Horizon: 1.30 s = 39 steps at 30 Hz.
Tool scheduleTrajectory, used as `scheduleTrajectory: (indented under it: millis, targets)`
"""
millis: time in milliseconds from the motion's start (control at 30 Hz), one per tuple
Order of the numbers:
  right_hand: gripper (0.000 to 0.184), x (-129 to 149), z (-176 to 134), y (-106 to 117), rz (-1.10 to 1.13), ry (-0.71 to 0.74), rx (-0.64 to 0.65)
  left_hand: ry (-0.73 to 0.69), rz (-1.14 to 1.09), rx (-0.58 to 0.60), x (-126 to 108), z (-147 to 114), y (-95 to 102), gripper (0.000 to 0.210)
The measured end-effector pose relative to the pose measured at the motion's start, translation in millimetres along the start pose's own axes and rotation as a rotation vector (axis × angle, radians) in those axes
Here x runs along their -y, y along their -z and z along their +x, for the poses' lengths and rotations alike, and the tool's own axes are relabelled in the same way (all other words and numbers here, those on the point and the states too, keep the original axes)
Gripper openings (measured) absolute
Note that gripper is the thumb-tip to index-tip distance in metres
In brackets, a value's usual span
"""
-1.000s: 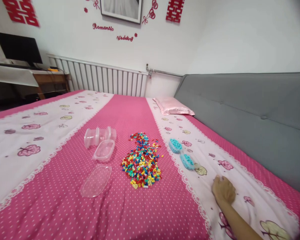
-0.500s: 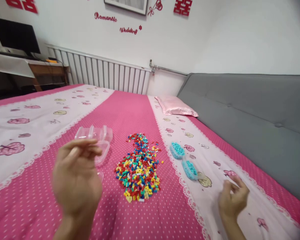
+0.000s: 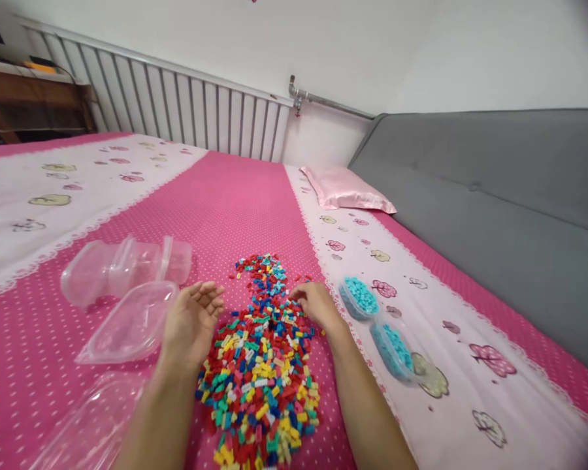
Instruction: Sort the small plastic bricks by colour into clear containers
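Moving inward, left hand and right hand now flank bricks — left loosely spread, empty; right curled, hold unclear.

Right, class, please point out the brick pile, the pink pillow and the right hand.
Brick pile (image 3: 262,369), head view: middle of the heap.
Pink pillow (image 3: 345,188), head view: middle of its upper face.
Right hand (image 3: 318,304), head view: back of the hand.

A pink pillow lies beside the grey padded headboard.
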State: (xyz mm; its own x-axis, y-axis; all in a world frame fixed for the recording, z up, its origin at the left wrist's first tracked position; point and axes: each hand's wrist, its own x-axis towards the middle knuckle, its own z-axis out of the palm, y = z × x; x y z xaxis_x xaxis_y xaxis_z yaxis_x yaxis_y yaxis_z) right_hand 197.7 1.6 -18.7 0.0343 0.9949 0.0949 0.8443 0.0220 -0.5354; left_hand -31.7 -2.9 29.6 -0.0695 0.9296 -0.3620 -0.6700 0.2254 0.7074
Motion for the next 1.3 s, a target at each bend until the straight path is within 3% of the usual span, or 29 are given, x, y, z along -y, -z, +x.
scheduleTrajectory:
  millis: [200,333,567,700,833,1300]
  targets:
    - [0.033,-6.8,2.2,-4.5,-0.158,-0.052,0.099,0.038,0.016,0.022,11.9,7.2,2.2,0.018]
    - [0.027,-6.9,3.3,-2.5,-0.222,-0.060,0.080,0.047,0.023,0.024,12.4,5.8,1.9,0.019]
    - [0.032,-8.5,4.1,0.6,-0.170,0.028,0.033,0.029,0.043,0.043,10.0,7.2,6.7,0.020]
    - [0.033,-10.5,5.1,-2.3,-0.149,0.032,0.114,0.026,0.032,0.023,12.2,8.8,8.5,0.018]
    - [0.024,-11.2,4.5,-9.1,-0.153,0.060,0.117,0.035,0.015,0.014,16.6,7.7,8.7,0.018]
    - [0.021,-9.2,7.4,-13.0,-0.070,0.078,0.064,0.175,-0.051,0.057,23.6,3.8,4.3,0.018]
